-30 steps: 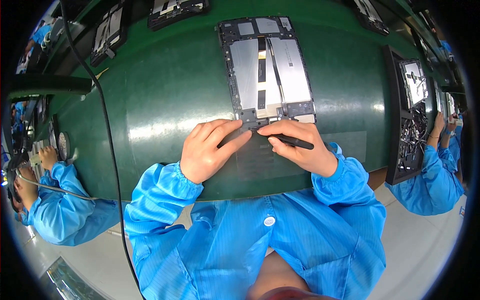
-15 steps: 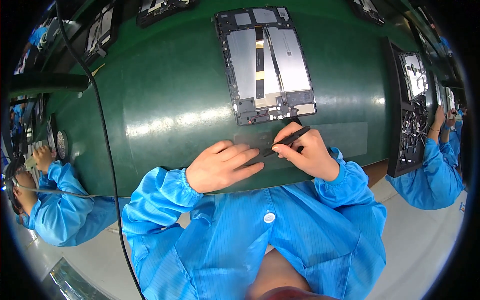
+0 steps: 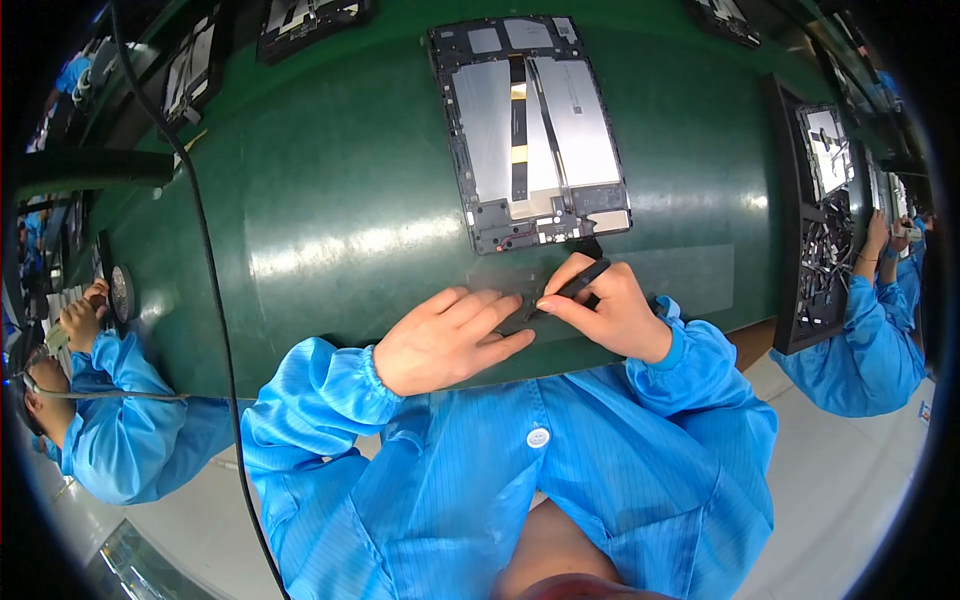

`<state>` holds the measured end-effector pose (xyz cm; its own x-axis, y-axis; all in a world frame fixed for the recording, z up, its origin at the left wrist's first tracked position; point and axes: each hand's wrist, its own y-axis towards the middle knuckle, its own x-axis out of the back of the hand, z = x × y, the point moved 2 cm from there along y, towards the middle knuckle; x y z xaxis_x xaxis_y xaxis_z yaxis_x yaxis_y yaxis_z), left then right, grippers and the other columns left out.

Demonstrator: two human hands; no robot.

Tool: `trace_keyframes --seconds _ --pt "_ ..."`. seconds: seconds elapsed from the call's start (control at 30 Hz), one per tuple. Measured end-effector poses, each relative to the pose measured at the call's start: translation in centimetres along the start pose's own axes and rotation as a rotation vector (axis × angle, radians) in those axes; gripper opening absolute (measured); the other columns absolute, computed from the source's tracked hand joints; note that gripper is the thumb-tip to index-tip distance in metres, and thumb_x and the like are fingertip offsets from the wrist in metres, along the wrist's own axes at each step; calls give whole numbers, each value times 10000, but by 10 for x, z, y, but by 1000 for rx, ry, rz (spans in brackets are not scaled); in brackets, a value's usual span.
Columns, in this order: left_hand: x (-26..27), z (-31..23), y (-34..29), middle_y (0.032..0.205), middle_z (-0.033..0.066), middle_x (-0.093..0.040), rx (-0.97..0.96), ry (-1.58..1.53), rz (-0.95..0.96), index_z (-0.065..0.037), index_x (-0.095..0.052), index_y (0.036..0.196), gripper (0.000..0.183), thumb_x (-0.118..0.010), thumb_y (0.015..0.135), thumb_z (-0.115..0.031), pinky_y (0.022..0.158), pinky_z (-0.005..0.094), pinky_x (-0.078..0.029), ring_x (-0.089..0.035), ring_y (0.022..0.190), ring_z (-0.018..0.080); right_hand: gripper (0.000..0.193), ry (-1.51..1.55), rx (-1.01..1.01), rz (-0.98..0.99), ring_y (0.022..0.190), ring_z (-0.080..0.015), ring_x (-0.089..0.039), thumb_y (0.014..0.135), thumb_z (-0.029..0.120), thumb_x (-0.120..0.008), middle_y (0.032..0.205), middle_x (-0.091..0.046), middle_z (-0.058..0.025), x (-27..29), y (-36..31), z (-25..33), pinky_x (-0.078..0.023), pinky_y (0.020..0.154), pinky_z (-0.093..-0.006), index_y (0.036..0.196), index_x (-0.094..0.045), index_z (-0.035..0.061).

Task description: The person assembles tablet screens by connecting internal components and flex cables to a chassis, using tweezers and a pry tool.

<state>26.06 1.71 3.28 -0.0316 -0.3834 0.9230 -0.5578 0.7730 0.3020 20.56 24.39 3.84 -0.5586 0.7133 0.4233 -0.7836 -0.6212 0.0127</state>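
My right hand [image 3: 610, 310] is closed around a slim black pointed tool [image 3: 585, 279], its tip slanting down toward the table. Beside that tip, my left hand [image 3: 452, 338] rests on the green table with its fingers stretched out and thumb apart. Whatever small piece may lie between the tip and my left fingertips is too small to make out. Just beyond my hands lies an opened tablet [image 3: 590, 120], its silver back plate, black frame and ribbon cable facing up. A small dark piece [image 3: 588, 247] shows between the tablet's near edge and my right hand.
A clear sheet [image 3: 690, 280] lies on the green table [image 3: 330, 190]. At right stands a black tray [image 3: 790, 240] with small parts and another opened device. More devices [image 3: 305, 22] lie at the back. A black cable [image 3: 205, 230] hangs at left. Co-workers [image 3: 130, 420] sit on both sides.
My right hand and the black tool have shifted slightly left and down, closer to my left fingertips. At left, the co-worker's hands have moved a little.
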Motion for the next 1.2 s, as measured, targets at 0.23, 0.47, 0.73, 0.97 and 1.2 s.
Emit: trace_keyframes --seconds 0.23,0.47,0.73,0.97,1.2 --pt "2 8 1 1244 64 -630 8 -69 -49 -220 -712 1215 449 -637 779 -145 838 300 -496 -619 1063 193 90 405 -165 -101 731 -53 -599 977 105 -653 816 -641 -2 39 38 15 -480 638 -227 1001 -619 25" --pt "12 34 2 1011 8 -693 213 -30 -370 -114 -733 1083 399 -694 686 -112 694 296 -526 -666 899 181 199 299 -168 86 726 -85 -606 1001 210 -656 840 -672 -49 41 93 8 -491 625 -261 1024 -611 17" --pt "10 42 4 999 13 -713 256 14 -377 -108 -758 1013 402 -763 619 -29 707 315 -539 -682 878 203 223 383 -259 130 736 -103 -646 1004 223 -654 841 -677 -54 32 98 0 -522 632 -273 1025 -607 6" --pt "9 43 3 1010 13 -719 258 24 -355 -105 -758 1015 387 -762 633 -41 713 314 -540 -683 902 200 224 336 -270 90 724 -130 -668 991 207 -667 829 -712 -101 27 98 4 -523 630 -289 1012 -622 -12" --pt "9 42 3 1017 19 -720 263 18 -350 -96 -756 1014 375 -763 642 -45 729 321 -542 -681 908 206 229 311 -277 90 743 -153 -694 984 197 -671 832 -725 -126 26 98 5 -528 639 -300 1003 -626 -26"
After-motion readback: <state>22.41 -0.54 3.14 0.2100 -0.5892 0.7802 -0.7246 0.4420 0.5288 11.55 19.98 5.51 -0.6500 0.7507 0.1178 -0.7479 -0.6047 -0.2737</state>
